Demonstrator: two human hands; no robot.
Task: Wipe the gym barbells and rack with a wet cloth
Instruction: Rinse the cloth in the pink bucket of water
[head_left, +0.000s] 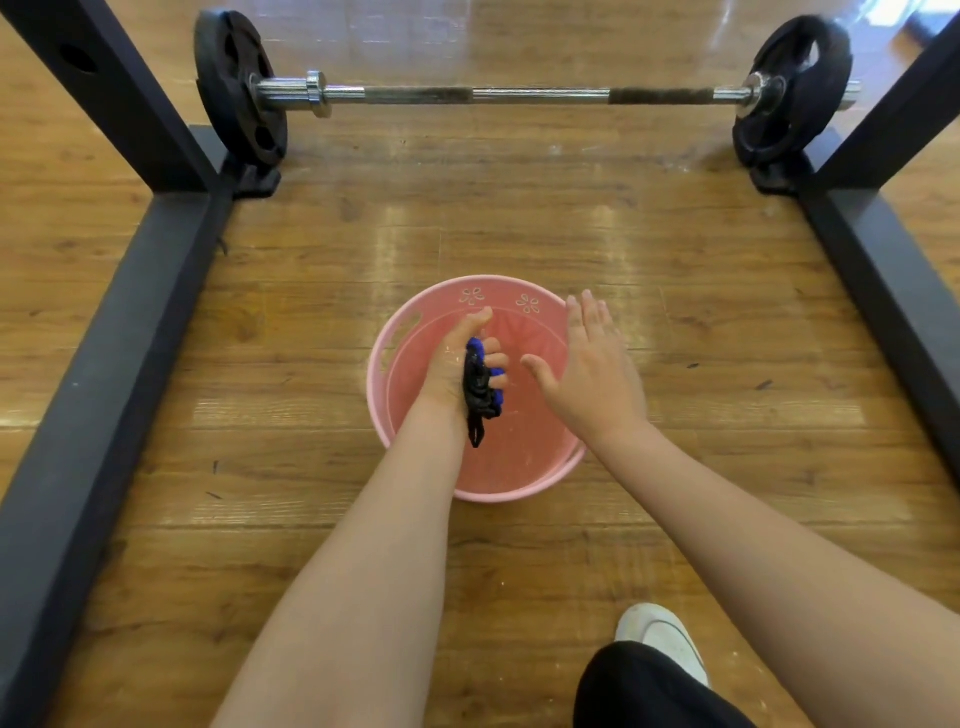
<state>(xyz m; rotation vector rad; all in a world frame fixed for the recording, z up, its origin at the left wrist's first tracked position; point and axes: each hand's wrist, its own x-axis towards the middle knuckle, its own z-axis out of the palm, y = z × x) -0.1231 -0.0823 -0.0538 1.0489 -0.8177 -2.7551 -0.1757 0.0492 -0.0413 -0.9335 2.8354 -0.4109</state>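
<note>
My left grip (462, 358) is clamped on the blue-black wet cloth (480, 387), held over the pink basin (384, 358) so drips fall inside. Right grip (592, 374) just beside, fingers apart. Barbell (519, 95) and rack (104, 322) lie beyond, unwiped I judge.

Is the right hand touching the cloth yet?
Apart. The head view shows the right hand open beside the cloth, with pink bucket visible in the gap between them. Only the left hand holds the cloth.
</note>
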